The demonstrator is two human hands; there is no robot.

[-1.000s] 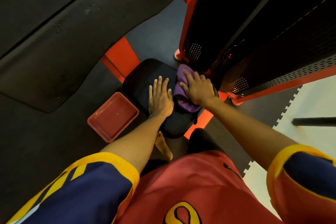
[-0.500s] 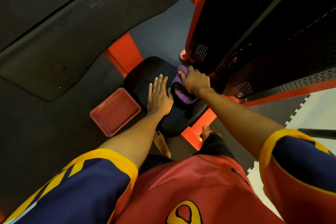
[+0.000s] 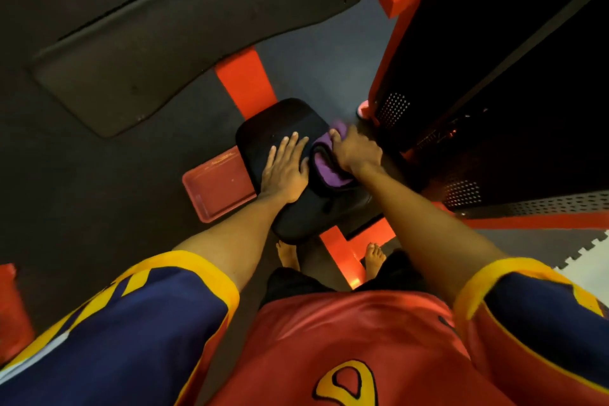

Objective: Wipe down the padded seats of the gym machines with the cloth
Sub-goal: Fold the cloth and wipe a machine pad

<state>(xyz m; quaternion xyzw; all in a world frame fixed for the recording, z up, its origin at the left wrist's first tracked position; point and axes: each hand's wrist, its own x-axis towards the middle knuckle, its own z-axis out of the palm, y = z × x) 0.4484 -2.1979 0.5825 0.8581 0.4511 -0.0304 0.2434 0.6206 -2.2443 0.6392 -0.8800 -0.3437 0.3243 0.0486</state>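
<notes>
- The black padded seat [image 3: 276, 122] is mounted on a red machine frame [image 3: 245, 82]
- The left hand [image 3: 285, 171] is laid flat on the seat, fingers straight, nothing held
- The purple cloth [image 3: 324, 170] is gripped under the curled fingers of the right hand [image 3: 357, 152], at the seat's right edge
- A red tray [image 3: 214, 188] is noted just beside the seat

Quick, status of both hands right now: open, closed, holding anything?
Left hand: open, fingers straight, flat on the padded seat.
Right hand: closed on the purple cloth, holding it against the seat.
</notes>
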